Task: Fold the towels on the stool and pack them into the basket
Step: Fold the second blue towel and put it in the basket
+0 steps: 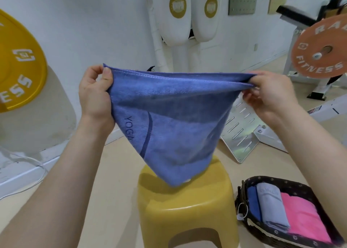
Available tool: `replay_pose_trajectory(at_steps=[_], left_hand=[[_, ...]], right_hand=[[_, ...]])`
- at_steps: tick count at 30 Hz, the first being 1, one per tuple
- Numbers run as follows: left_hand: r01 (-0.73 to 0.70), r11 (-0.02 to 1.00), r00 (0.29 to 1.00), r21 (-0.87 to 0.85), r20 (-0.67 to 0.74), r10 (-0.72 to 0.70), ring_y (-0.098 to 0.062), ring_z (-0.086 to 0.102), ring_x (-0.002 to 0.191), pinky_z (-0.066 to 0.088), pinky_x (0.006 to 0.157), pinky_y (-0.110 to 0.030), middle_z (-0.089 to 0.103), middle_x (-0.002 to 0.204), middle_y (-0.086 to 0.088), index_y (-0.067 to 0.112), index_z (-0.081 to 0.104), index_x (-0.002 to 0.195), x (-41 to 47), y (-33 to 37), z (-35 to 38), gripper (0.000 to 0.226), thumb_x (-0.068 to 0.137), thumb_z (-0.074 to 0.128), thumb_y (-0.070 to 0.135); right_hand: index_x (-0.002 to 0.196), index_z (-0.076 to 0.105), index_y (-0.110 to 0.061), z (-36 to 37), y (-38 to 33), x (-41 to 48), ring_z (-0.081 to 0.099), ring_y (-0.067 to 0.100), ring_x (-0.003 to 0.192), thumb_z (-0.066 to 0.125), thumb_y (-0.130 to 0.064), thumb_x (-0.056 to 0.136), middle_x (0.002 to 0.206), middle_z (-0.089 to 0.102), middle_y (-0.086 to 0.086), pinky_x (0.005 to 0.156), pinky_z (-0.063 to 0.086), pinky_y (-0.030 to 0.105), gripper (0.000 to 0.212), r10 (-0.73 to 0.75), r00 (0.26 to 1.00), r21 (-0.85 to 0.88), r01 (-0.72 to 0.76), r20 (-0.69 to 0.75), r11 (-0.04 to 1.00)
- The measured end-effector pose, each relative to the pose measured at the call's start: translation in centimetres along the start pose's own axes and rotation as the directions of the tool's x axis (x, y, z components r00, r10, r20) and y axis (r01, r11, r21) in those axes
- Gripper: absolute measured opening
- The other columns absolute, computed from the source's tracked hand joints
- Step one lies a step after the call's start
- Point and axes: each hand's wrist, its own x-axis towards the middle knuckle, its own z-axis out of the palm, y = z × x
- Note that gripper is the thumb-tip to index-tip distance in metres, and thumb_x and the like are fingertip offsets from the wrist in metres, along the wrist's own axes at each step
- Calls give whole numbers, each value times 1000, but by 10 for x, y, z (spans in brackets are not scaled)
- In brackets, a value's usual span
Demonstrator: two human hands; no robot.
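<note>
The towel (169,120) hung doubled above the stool's (187,206) far edge, the left hand (95,94) and right hand (270,95) each pinching a top corner; either shallow pinch could slip, dropping it to the floor (116,172) short of the basket (300,184).

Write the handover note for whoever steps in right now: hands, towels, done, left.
Left hand pinches the left top corner of the blue towel; right hand pinches the right one. It hangs stretched between them above the yellow stool.
Done: three folded towels, dark blue, grey-blue and pink, lie side by side in the basket right of the stool.
Left: finish folding this towel, pack it.
</note>
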Motion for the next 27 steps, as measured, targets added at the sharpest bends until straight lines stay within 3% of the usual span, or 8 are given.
replay_pose_trajectory(at_steps=[5,9,12,14,17,20,23,27], left_hand=[[181,969,982,170,21,-187,-11,58,62,50,61,-27,62,70,4,18,54,78,15,-7,-9,19,97,51,17],[230,874,971,429,-46,-233,-12,48,66,41,55,-19,53,71,2,22,51,74,4,-54,-19,24,97,52,14],[-13,928,996,372,-81,47,-2,49,63,40,59,-11,54,72,6,26,53,78,4,-53,-16,24,94,54,9],[-185,934,973,305,-78,218,-6,48,57,39,55,-20,54,69,3,29,53,81,11,-36,-11,21,93,54,11],[-263,941,959,213,-50,280,-14,47,42,38,42,-23,53,64,-2,28,50,83,16,-20,-7,21,95,49,11],[-144,969,990,203,37,139,-14,60,47,53,51,-26,63,62,4,25,54,84,5,-32,-14,24,96,50,5],[117,927,949,358,235,-211,-12,63,48,56,57,-26,66,57,3,16,57,82,-14,-59,-42,23,92,52,-4],[150,661,533,735,503,-681,-12,62,60,49,62,-20,66,63,-4,19,70,71,-45,-91,-86,20,76,69,0]], right_hand=[[62,48,-15,-8,-6,10,34,7,30,43,6,80,45,39,-3,34,23,12,28,52,998,-314,-42,21,949],[82,63,-8,-16,40,10,58,13,41,42,11,81,69,56,12,42,53,20,28,159,986,-576,-107,40,810],[73,70,-19,-11,49,15,64,20,70,41,6,68,77,67,6,68,57,31,38,-238,971,-534,203,4,821],[84,71,-19,-3,35,16,61,10,74,40,4,66,82,68,1,72,50,20,43,-461,887,-493,397,-9,774],[96,70,-14,-3,26,17,61,4,77,38,6,66,86,67,-2,71,46,11,49,-592,806,-474,527,14,706],[84,66,-23,-18,43,20,63,2,65,39,13,69,84,65,-4,60,48,13,47,-459,887,-506,418,50,754],[71,58,-20,-50,75,21,59,8,45,42,19,74,79,57,2,46,49,19,42,-189,973,-629,228,128,743],[69,53,-8,-99,121,-1,59,9,41,45,20,78,67,50,9,44,50,19,31,296,907,-820,87,300,565]])
